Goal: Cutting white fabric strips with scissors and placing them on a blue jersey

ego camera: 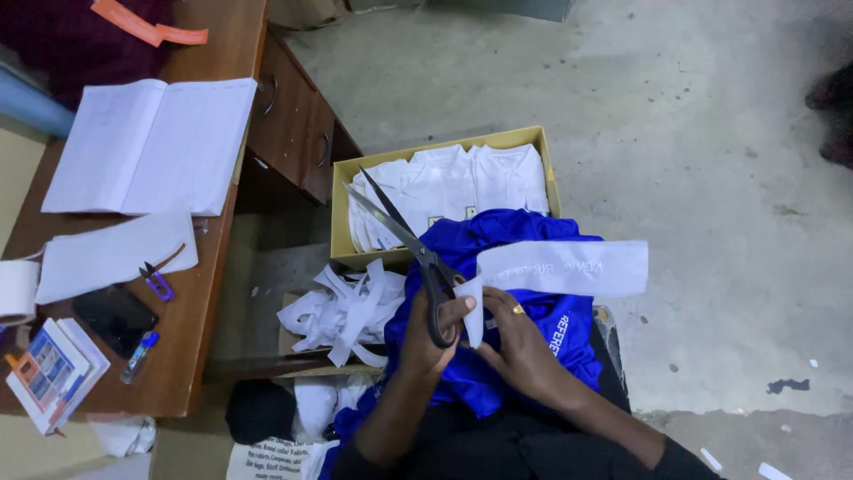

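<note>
My left hand (437, 333) grips the loops of large black scissors (402, 238), whose open blades point up and left over a cardboard box. My right hand (522, 345), with a ring on one finger, pinches the near end of a white printed strip (569, 268) that runs off to the right. The strip's end sits at the scissor pivot. Both hands rest over a bundle of blue garments (524, 311) on my lap.
The yellow cardboard box (339, 213) holds folded white shirts (449, 188). A pile of cut white strips (346, 311) lies left of my lap. The wooden desk (191, 329) at left carries an open ledger (151, 147), small purple snips (158, 283), a phone (115, 318) and a tape roll (16, 289).
</note>
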